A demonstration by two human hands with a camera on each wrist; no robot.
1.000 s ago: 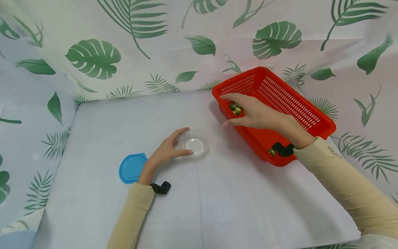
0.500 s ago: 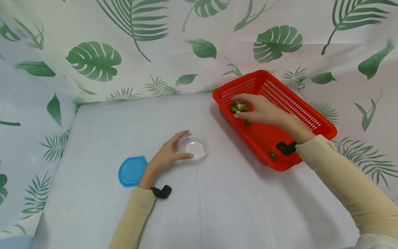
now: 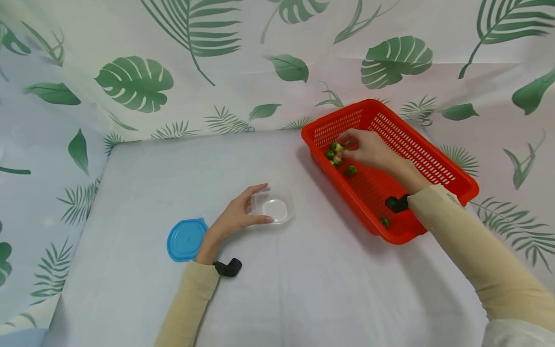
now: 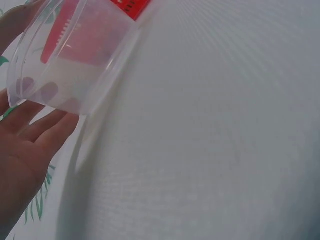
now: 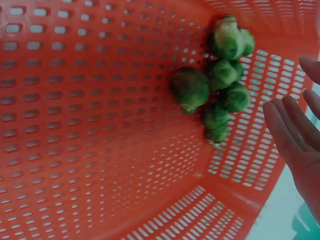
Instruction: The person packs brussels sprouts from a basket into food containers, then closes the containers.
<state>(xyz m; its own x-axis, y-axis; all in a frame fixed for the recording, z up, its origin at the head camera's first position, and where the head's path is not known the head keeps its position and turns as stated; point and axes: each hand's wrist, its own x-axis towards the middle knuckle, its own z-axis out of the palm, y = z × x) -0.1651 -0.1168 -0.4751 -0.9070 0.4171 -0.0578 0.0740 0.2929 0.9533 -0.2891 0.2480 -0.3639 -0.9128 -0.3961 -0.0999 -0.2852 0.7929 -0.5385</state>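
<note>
My left hand holds a clear plastic container, thumb on the near side and fingers on the far side. In the left wrist view the fingertips show through the container's wall. My right hand reaches into a red perforated basket, over Brussels sprouts bunched at its left end. The right wrist view shows those Brussels sprouts clustered by the basket wall, apart from the right hand's extended fingers. Nothing visible lies in that hand.
A blue lid lies flat on the white table, left of my left forearm. One sprout sits apart from the bunch; another sprout lies at the basket's near end. A leaf-patterned cloth rises behind the table.
My right hand has moved from above the basket's left rim down into the basket by the sprouts, its fingers drawing closer together. The left hand stays on the container.
</note>
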